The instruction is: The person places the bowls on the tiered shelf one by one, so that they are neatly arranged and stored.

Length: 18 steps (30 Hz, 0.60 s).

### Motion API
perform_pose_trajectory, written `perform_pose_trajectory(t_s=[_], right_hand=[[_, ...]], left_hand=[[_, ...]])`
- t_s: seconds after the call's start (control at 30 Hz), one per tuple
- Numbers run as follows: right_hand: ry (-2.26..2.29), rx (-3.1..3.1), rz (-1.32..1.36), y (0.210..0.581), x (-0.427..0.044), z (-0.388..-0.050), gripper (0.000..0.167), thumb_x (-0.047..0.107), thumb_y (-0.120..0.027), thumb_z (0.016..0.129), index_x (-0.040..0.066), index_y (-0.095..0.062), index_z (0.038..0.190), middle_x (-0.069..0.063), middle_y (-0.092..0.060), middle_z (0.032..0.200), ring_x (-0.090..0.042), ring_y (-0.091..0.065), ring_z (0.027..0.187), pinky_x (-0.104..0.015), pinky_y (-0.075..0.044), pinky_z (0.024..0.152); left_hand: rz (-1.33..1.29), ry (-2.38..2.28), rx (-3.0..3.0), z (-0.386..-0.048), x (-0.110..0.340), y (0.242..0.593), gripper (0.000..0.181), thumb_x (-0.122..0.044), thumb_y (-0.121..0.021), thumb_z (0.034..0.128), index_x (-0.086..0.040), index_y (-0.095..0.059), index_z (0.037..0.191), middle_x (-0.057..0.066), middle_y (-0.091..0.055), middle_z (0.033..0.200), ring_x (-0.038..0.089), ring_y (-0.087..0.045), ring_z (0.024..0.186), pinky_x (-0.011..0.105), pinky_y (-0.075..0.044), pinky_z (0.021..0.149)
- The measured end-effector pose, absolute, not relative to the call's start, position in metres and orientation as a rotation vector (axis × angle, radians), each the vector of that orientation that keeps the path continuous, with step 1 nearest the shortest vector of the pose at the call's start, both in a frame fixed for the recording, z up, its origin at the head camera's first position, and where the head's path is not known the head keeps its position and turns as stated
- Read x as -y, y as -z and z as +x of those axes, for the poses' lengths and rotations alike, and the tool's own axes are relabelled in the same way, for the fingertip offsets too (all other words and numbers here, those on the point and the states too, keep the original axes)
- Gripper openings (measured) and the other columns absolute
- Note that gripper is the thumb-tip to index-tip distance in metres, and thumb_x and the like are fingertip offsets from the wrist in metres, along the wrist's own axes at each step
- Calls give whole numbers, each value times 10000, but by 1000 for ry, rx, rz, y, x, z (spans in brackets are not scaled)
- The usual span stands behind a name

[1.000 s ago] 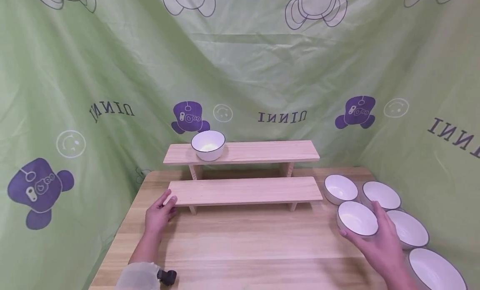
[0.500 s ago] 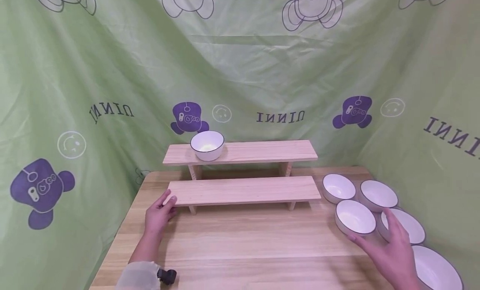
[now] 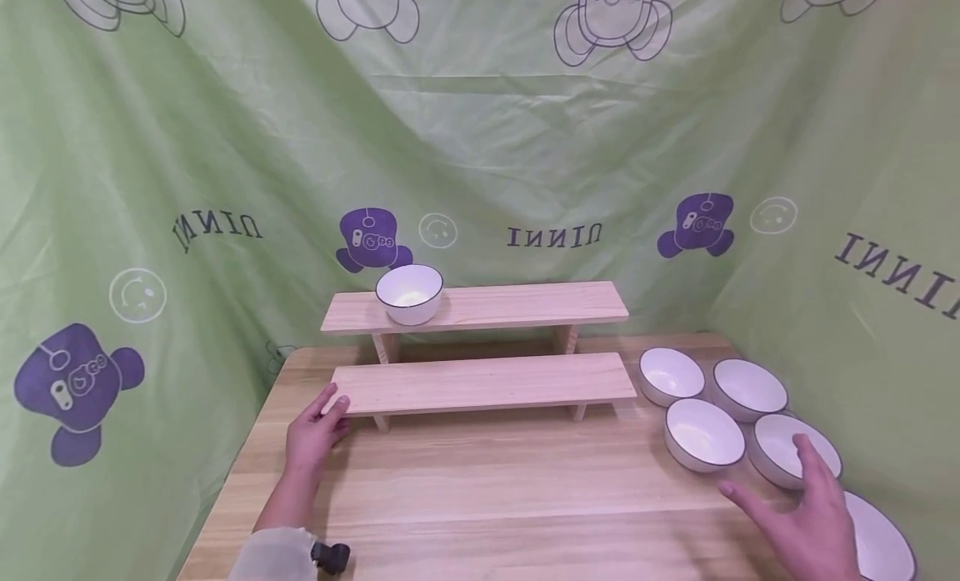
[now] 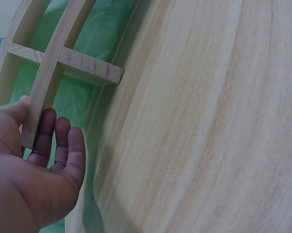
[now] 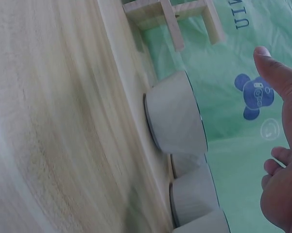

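My left hand grips the left end of the lower board of a two-tier wooden shelf; in the left wrist view, thumb and fingers lie on opposite faces of the board end. A white bowl with a dark rim stands upright on the upper board, toward its left. My right hand holds nothing, thumb and fingers spread apart, in front of the bowls at the right. Nearest it are a white bowl and a partly hidden bowl.
More white bowls stand close together right of the shelf: a front one, a back one and another. A green printed cloth hangs behind and beside the wooden table.
My right hand has drawn away from the front bowl, toward the right and nearer to me. That bowl stays on the table. The left hand keeps its grip on the lower board.
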State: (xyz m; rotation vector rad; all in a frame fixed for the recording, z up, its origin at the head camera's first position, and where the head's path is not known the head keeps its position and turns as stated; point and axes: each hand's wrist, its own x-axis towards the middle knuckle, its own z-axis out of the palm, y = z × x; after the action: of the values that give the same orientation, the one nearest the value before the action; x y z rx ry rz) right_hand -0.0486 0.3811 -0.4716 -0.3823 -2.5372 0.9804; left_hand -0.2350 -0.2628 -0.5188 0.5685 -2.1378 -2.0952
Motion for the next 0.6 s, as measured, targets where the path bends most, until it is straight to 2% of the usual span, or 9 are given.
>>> perform_pose_trajectory(t_s=[0.03,0.13,0.3,0.43,0.53,0.6], right_hand=[[-976,2542,-397,472,-382,-48,1209,352,-899,813,96,-88,1673,-270,-158,1686,-564,-166,1492,-780,-199,1154],[-991,2548,-457,472,-387,-46,1216,369,-893,816,92,-75,1672,-289,-141,1681,-583,-172,1479,-782,-203,1151],[-1001,2530,-531,476,-395,-40,1207,357,-890,814,106,-81,1674,-323,-154,1664,-595,-205,1463,-729,-177,1208],[-990,2509,-534,481,-403,-37,1190,338,-885,816,92,-96,1672,-298,-165,1673,-560,-176,1498,-531,-77,1303],[-978,2502,-523,484,-407,-36,1182,328,-879,817,55,-100,1663,-302,-170,1671,-540,-151,1516,-382,-23,1294],[-970,2512,-513,484,-410,-35,1184,331,-871,824,29,-87,1657,-318,-155,1666,-546,-131,1517,-449,-29,1305]], left_hand=[[570,2099,2133,-235,263,519,688,-404,-787,933,-202,-524,1535,200,-552,1336,237,-720,1003,355,-615,950],[574,2105,2128,-235,263,519,685,-399,-789,931,-202,-526,1533,206,-545,1355,236,-720,1000,365,-610,959],[559,2117,2124,-237,263,518,701,-410,-796,921,-205,-524,1534,191,-534,1387,211,-719,983,359,-611,959],[551,2132,2116,-238,263,517,714,-409,-798,918,-203,-515,1540,189,-513,1430,200,-716,978,349,-610,959],[552,2135,2120,-238,263,516,719,-412,-797,918,-206,-509,1544,191,-502,1443,202,-712,986,350,-606,966],[552,2133,2122,-238,263,516,718,-412,-797,919,-206,-510,1544,193,-500,1438,208,-711,993,354,-605,971]])
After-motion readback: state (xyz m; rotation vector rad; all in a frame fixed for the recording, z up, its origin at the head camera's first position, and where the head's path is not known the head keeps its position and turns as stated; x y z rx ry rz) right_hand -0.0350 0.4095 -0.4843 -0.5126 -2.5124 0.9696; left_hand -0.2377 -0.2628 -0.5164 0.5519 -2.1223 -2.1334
